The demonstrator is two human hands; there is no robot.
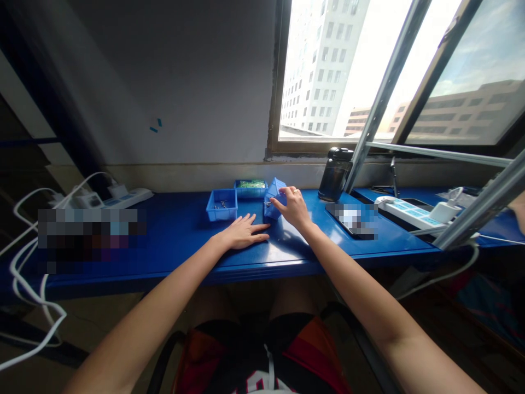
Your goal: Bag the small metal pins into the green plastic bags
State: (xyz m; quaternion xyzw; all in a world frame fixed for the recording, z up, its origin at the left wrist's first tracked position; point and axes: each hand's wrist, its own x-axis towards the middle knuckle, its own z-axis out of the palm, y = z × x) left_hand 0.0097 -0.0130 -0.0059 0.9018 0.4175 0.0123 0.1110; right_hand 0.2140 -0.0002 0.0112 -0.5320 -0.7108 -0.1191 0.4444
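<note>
Flat on the blue table (172,241) lies my left hand (243,232), its fingers spread and nothing in it. My right hand (293,205) grips the rim of a small blue plastic bin (273,191), which is tilted, with small metal pieces near its lower edge. To the left stands a second blue bin (221,212) with a few small metal pieces inside. Behind them, a third blue bin (251,191) holds green packets that I cannot make out further.
At the right are a black bottle (334,175), a phone (348,219) and a metal frame post (381,87). Power strips (414,210) with white cables lie on both sides. A wall and window (324,71) rise behind the table. Another person's arm shows at the far right edge.
</note>
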